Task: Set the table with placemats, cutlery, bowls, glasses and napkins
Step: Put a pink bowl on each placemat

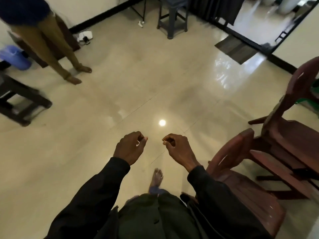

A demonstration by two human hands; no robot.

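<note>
Well out to the left of the left hand (pixel 130 147) stand a blue bin (pixel 14 57) and a dark stool (pixel 20 102), with another person (pixel 44 40) standing beyond them. The left hand is raised in front of the body, fingers curled in against the thumb. A pale fleck shows in the gap, probably floor shine, and nothing is plainly held. The right hand (pixel 177 149) is just beside it but apart, curled the same way and holding nothing.

Neither the table nor any of its settings is in view, so which way they lie from either hand, and which hand is nearer, cannot be told.

Ahead of both hands the glossy floor (pixel 138 83) gives open room up to a grey stool (pixel 172 16). Close on the right of the right hand are stacked maroon chairs (pixel 250 187). That is the tight side, so I judge that any turn is easier to the left or straight on.
</note>
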